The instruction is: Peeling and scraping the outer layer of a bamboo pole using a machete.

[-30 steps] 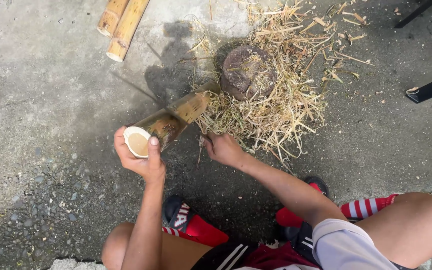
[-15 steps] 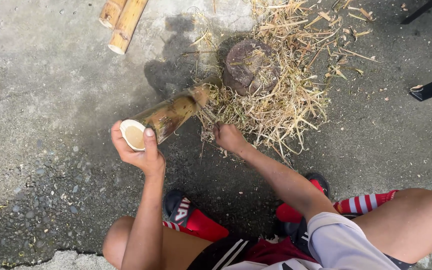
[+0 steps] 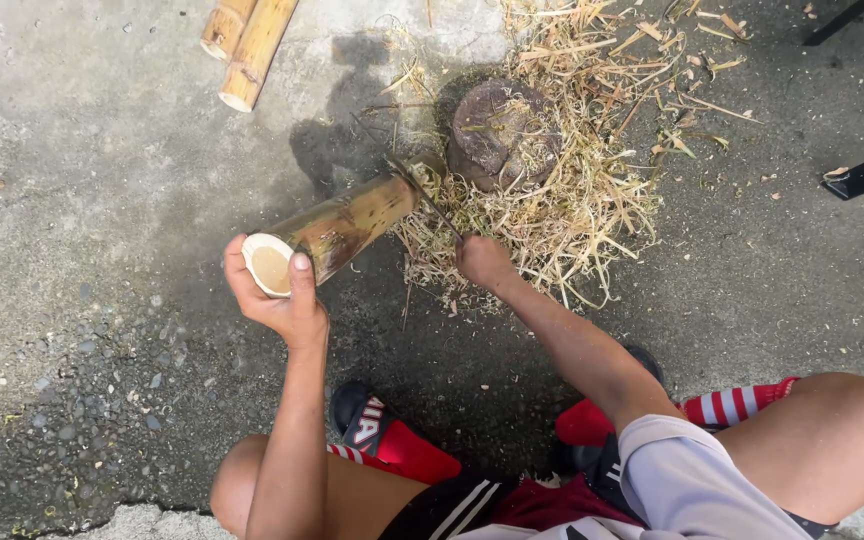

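The left hand wraps its fingers around the near cut end of a bamboo piece, tilted over the concrete floor. The right hand grips a knife, fingers curled tight, its blade set against the bamboo's far end beside a wood block among shavings.

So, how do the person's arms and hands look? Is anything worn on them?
Both arms are bare to the top of the picture's view: no sleeves, gloves, watch or rings show on the left hand or the right hand. The forearms are slim.
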